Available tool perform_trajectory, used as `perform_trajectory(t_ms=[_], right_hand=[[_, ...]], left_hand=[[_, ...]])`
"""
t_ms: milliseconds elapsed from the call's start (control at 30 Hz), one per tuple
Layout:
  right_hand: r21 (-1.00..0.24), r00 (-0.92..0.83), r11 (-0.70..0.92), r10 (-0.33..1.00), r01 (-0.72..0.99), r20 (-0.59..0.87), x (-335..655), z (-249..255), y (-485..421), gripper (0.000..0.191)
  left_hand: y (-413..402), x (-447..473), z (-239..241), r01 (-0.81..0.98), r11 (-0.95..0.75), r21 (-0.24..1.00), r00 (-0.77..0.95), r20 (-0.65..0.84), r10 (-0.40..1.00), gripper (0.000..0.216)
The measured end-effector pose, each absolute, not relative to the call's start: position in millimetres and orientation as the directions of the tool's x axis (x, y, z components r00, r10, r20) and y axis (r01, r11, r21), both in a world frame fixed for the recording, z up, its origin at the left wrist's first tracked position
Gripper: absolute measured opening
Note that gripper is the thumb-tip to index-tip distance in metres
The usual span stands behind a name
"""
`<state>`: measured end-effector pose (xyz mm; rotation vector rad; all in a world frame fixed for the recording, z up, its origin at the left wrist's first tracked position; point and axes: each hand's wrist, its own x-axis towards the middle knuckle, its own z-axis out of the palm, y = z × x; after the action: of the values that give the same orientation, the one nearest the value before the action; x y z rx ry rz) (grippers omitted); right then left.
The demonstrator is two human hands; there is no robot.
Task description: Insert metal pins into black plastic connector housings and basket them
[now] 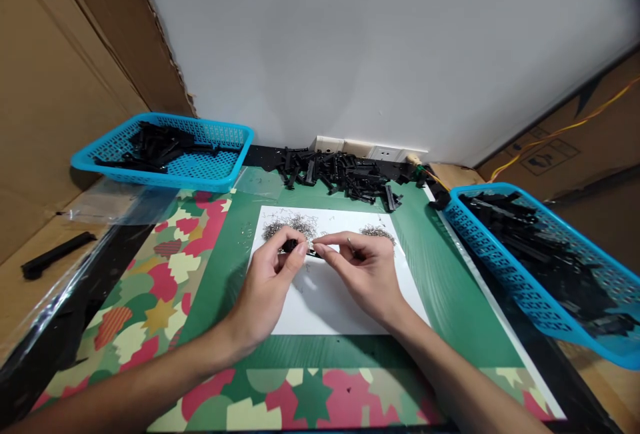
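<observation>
Above a white sheet (320,304), my left hand (273,277) is closed round a small black plastic part (290,245), mostly covered by the fingers. My right hand (363,267) meets it from the other side, thumb and forefinger pinched at the part's right end. Whatever is between those right fingertips is too small to make out. Behind my left hand lies a heap of tiny metal springs or wire pieces (303,224). Another small metal heap (376,233) sits behind my right hand.
A pile of black plastic parts (345,174) lies along the wall below white sockets (385,153). Blue baskets with black parts stand at the left (210,181) and right (530,301). One long black piece (57,255) rests at far left. An orange cable (560,133) hangs at right.
</observation>
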<state>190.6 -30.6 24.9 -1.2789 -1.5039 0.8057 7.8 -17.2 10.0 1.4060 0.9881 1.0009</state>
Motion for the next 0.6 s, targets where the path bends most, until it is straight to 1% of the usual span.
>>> perform_trajectory(t_ms=[100, 167, 300, 367, 433, 600], right_hand=[[-0.907, 0.015, 0.248, 0.963, 0.341, 0.269, 191.8, 29.9, -30.3, 0.022], [-0.888, -0.018, 0.283, 0.955, 0.363, 0.297, 193.3, 31.3, -30.6, 0.018], [-0.801, -0.106, 0.376, 0.923, 0.465, 0.371, 198.1, 31.0, -33.4, 0.012], [-0.762, -0.134, 0.406, 0.908, 0.505, 0.396, 200.1, 31.7, -35.2, 0.012], [-0.751, -0.128, 0.419, 0.901, 0.510, 0.415, 201.2, 33.6, -36.9, 0.011], [-0.779, -0.006, 0.419, 0.882, 0.467, 0.471, 199.4, 38.9, -39.7, 0.006]], left_hand=[[-18.6, 6.7, 12.0, 0.098, -0.136, 0.986, 0.302, 0.101, 0.948, 0.025], [-20.1, 6.1, 13.6, 0.158, -0.199, 0.967, 0.330, 0.138, 0.934, 0.022], [-21.2, 4.4, 14.7, 0.240, -0.320, 0.916, 0.383, 0.214, 0.899, 0.021], [-20.7, 3.3, 14.5, 0.259, -0.355, 0.898, 0.394, 0.238, 0.888, 0.021], [-19.9, 2.3, 14.7, 0.250, -0.352, 0.902, 0.382, 0.242, 0.892, 0.021], [-19.3, 1.0, 13.1, 0.140, -0.262, 0.955, 0.350, 0.199, 0.915, 0.026]])
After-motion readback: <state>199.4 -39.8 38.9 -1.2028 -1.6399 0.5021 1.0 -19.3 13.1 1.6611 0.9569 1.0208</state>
